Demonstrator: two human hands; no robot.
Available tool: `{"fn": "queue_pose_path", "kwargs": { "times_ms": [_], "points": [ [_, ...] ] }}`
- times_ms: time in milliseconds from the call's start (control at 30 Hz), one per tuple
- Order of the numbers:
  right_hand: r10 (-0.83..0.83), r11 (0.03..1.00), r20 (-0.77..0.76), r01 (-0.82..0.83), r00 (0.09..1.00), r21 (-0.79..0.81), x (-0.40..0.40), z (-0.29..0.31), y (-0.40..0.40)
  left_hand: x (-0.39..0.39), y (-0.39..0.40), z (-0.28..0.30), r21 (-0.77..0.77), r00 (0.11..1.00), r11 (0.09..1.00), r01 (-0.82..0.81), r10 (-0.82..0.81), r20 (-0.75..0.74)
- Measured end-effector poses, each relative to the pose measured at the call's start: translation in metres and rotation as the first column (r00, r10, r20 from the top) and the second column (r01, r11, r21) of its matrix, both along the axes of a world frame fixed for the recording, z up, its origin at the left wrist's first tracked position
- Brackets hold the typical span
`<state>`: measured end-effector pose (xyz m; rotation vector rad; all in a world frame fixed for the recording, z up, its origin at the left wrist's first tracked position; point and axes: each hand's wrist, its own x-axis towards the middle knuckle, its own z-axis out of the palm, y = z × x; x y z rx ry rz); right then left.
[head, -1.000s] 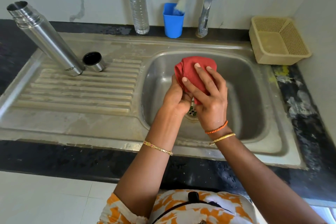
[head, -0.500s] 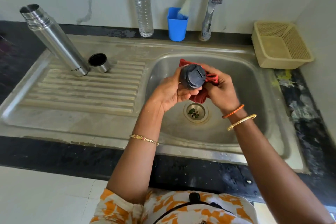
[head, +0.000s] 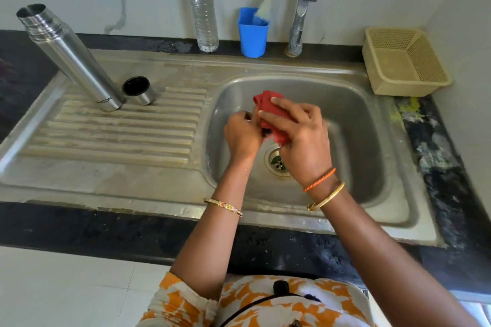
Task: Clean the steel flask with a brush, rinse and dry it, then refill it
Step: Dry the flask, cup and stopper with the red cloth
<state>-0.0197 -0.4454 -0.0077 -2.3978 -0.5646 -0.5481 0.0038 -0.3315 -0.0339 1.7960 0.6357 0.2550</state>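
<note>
The steel flask (head: pixel 71 57) stands uncapped on the ribbed drainboard at the left, with its steel cup lid (head: pixel 138 90) right beside its base. Over the sink basin (head: pixel 353 119), my right hand (head: pixel 300 138) presses a red cloth (head: pixel 268 110) around something that my left hand (head: pixel 243 134) grips from the other side. Only a dark sliver of the flask's grey stopper shows between cloth and fingers. A bottle brush (head: pixel 268 2) stands in a blue cup (head: pixel 252 34) by the wall.
A plastic water bottle (head: pixel 202 8) stands left of the blue cup. The tap (head: pixel 303 8) rises behind the basin, its spout dry. A beige plastic basket (head: pixel 403 61) sits at the back right on the dark counter. The drain (head: pixel 276 160) lies under my hands.
Half a second ago the grey stopper was uncovered in my left hand. Now the red cloth is wrapped back over it and both hands sit slightly lower over the drain.
</note>
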Motion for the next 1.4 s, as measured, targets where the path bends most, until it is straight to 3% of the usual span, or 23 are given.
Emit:
{"fn": "queue_pose_path", "kwargs": {
  "times_ms": [100, 167, 233, 333, 400, 533, 633, 700, 867, 967, 1033, 1233, 1400],
  "points": [
    [-0.017, 0.992, -0.095, 0.029, 0.995, 0.125, 0.016, 0.001, -0.005, -0.006, -0.004, 0.005, -0.101, 0.99, 0.99, 0.098, -0.086, 0.116],
    [0.004, 0.99, -0.246, 0.031, 0.969, 0.139, 0.041, 0.006, -0.012, -0.012, -0.01, 0.011, -0.154, 0.971, 0.972, 0.179, -0.15, 0.186],
    [0.053, 0.99, -0.294, -0.012, 0.954, 0.142, 0.052, 0.011, -0.013, -0.015, -0.017, 0.011, -0.249, 0.97, 0.951, 0.185, -0.135, 0.203],
    [0.073, 0.972, -0.176, -0.031, 0.982, 0.231, 0.035, 0.007, -0.004, -0.008, -0.019, 0.011, -0.474, 0.992, 0.88, 0.04, 0.024, 0.127],
    [0.018, 0.978, -0.081, -0.001, 0.997, 0.209, 0.013, -0.003, 0.005, -0.007, -0.017, 0.01, -0.625, 0.996, 0.779, -0.06, 0.085, 0.011],
    [0.041, 0.977, -0.009, -0.038, 0.999, 0.212, 0.003, -0.018, 0.002, -0.012, -0.014, 0.009, -0.827, 0.996, 0.56, -0.053, -0.029, -0.084],
    [0.1, 0.926, -0.209, -0.014, 0.973, 0.377, 0.031, -0.011, -0.014, -0.015, -0.014, 0.013, -0.856, 0.99, 0.517, 0.006, -0.121, -0.066],
    [0.143, 0.915, -0.253, -0.031, 0.957, 0.401, 0.036, -0.004, -0.016, -0.013, -0.014, 0.015, -0.857, 0.988, 0.515, 0.011, -0.136, -0.069],
    [0.116, 0.974, 0.048, -0.123, 0.992, 0.191, -0.006, -0.014, -0.009, -0.004, -0.007, 0.013, -0.835, 0.991, 0.55, -0.033, -0.088, -0.097],
    [0.066, 0.952, -0.064, -0.044, 0.996, 0.304, 0.022, -0.021, -0.019, -0.01, -0.008, 0.015, -0.856, 0.988, 0.516, -0.016, -0.121, -0.092],
    [0.038, 0.958, -0.103, -0.007, 0.994, 0.287, 0.035, -0.022, -0.025, -0.011, -0.008, 0.017, -0.862, 0.987, 0.507, -0.015, -0.131, -0.094],
    [0.103, 0.953, 0.08, -0.122, 0.991, 0.276, -0.01, -0.027, -0.011, 0.0, 0.002, 0.017, -0.854, 0.992, 0.505, -0.123, 0.028, -0.126],
    [0.074, 0.97, 0.148, -0.106, 0.986, 0.218, -0.003, -0.024, -0.009, -0.008, -0.013, 0.015, -0.797, 0.993, 0.597, -0.097, 0.002, -0.119]
  ]
}}
